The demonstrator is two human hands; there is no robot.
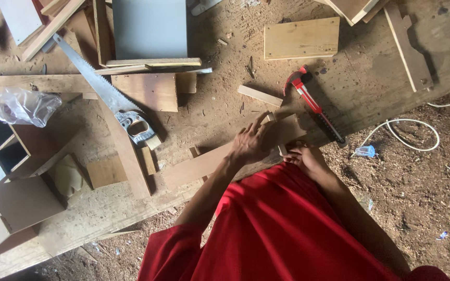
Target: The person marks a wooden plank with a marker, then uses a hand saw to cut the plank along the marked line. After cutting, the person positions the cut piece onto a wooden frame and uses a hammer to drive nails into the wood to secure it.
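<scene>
A long flat wooden board (220, 161) is lying slantwise along the near edge of the workbench (360, 88), its right end overhanging slightly. The left hand (250, 141) is pressing down on it, fingers spread and pointing toward one o'clock. The right hand (308, 158) is gripping at the board's end by the bench edge, fingers curled under, though what they are pinching I cannot tell. At two o'clock, just beside, a red-handled claw hammer (312, 104) is resting. At ten o'clock, well apart, a handsaw (105, 91) is lying. A small wood strip (259, 96) is sitting at twelve, leaving open bench between.
</scene>
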